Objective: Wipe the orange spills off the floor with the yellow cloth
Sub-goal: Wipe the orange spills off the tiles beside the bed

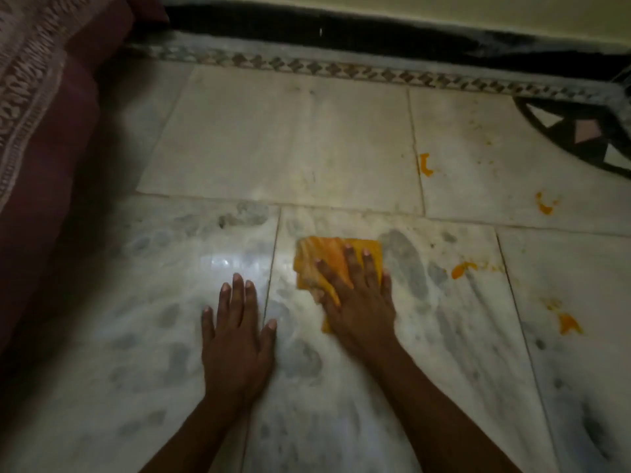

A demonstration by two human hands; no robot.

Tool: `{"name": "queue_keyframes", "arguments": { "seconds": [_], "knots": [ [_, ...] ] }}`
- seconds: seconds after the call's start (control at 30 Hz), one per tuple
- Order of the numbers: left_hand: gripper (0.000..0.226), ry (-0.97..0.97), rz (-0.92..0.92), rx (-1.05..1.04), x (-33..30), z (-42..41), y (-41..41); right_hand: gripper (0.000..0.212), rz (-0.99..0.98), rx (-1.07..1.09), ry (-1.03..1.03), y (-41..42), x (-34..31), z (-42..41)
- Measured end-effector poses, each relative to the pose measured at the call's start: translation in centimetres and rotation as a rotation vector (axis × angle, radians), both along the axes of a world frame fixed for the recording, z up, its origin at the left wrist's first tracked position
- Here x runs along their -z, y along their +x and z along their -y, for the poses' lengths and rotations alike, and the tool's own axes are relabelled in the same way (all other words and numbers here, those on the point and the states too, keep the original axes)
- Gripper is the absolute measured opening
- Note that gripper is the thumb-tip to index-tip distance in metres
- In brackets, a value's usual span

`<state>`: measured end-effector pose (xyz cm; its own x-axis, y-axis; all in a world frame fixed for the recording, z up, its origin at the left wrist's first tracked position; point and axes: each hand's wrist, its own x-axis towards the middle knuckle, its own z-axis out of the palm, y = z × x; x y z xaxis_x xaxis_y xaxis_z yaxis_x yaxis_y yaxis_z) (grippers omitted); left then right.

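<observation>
one yellow cloth, four orange spills

We see the marble floor bearing the yellow cloth under our right hand; our left hand flat beside it; orange spills lie toward its right edge.

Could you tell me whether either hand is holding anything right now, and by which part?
Nothing is gripped. The right hand presses flat on the near half of the yellow cloth; the left hand rests open on the bare floor.
</observation>
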<state>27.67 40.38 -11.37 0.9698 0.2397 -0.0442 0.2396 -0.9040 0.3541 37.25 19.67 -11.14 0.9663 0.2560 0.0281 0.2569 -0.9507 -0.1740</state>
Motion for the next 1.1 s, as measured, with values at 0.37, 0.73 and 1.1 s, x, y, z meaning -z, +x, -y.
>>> {"name": "queue_keyframes", "arguments": {
  "seconds": [0.37, 0.73, 1.1],
  "knots": [
    [0.073, 0.111, 0.001, 0.102, 0.0, 0.9, -4.0, 0.072, -0.232, 0.186, -0.083, 2.6, -1.8, -0.4],
    [0.072, 0.089, 0.052, 0.082, -0.1, 1.2, -4.4, 0.082, -0.366, 0.101, -0.111, 2.0, -4.3, 0.5],
    [0.070, 0.120, 0.083, 0.069, 0.5, 1.1, -4.1, 0.065, 0.043, 0.007, -0.006, -9.7, -0.6, 4.4]
  ]
}}
